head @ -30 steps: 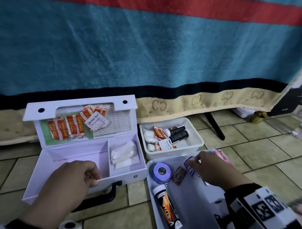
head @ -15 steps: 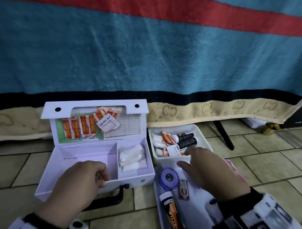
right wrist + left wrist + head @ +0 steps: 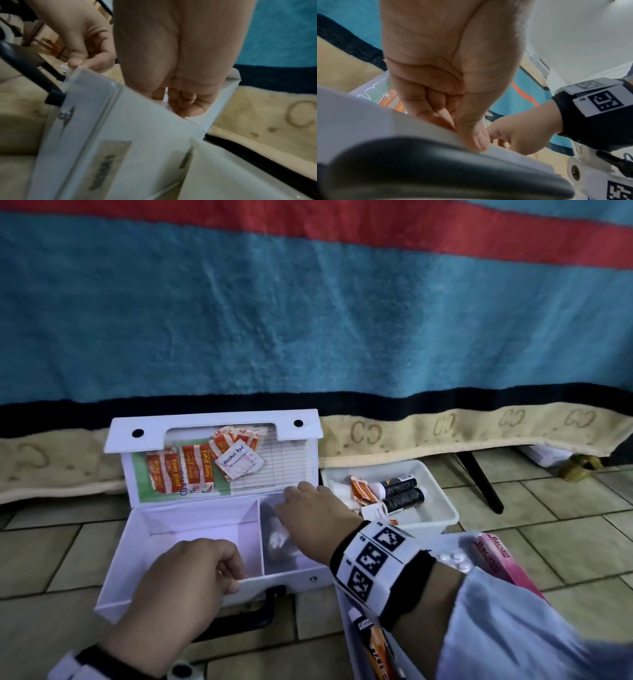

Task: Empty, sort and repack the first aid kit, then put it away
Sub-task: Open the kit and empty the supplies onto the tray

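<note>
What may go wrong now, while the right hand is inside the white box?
The open lid holds loose plasters; a knock from the right hand may spill them. The left hand only pinches the thin front rim of the first aid box, so the box could shift.

"Alcohol Pad" sachet point(image 3: 239, 462), "Bacidin" box point(image 3: 493, 556)

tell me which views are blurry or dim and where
Head view: dim, sharp on the first aid kit, smeared at the right sleeve. Left wrist view: black handle out of focus, left hand clearer. Right wrist view: soft motion blur throughout, right hand included.
</note>
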Tool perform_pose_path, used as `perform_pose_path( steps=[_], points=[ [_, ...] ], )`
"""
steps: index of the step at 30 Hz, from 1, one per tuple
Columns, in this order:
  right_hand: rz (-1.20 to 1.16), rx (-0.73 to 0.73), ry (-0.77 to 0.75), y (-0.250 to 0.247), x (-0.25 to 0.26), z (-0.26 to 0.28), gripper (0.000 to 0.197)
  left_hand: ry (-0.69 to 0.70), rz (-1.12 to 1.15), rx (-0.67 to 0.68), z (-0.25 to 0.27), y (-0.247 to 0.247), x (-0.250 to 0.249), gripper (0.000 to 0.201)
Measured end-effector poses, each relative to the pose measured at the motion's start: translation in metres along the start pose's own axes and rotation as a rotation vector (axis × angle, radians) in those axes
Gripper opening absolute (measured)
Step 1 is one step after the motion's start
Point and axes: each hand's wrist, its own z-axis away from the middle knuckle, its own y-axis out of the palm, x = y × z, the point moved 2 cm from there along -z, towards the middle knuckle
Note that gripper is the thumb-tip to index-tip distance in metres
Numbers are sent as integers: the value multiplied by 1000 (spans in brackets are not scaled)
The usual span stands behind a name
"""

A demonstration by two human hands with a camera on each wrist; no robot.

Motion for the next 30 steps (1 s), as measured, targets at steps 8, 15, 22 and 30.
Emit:
perform_pose_path(
  steps=[8, 15, 22, 30],
  points=[
    [-614, -455, 197, -51, -44, 64, 9, 10, 16, 10, 1, 0, 0, 26],
    [-559, -294, 585, -20, -90, 161, 35, 0, -8, 57, -3, -1, 1, 33],
    [-774, -159, 762, 39, -78, 186, 33, -14, -30, 90, -6, 0, 2, 38],
    [-592, -129, 764, 42, -58, 154, 29, -9, -19, 93, -7, 1, 2, 41]
  ],
)
